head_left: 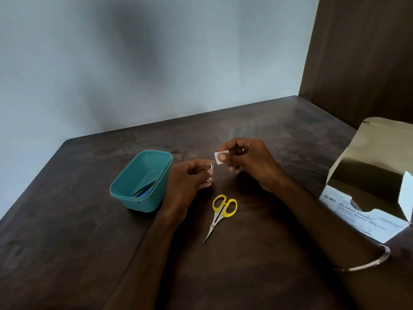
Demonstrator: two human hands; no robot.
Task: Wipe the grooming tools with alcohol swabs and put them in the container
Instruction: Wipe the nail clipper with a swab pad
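Left hand (190, 175) grips a metal nail clipper (210, 171) (partly hidden), right hand (245, 162) pinches a swab (220, 156).

Dark wood bench (257, 276), matt and a little scuffed, grain showing. The teal container (143, 182) is smooth plastic with a soft sheen. The scissors (220, 214) carry glossy yellow plastic handles and bright polished metal blades. Shiny metal too on the small tool (210, 170). The swab (220, 155) looks white, soft and matt. The swab box (366, 198) is plain matt cardboard.
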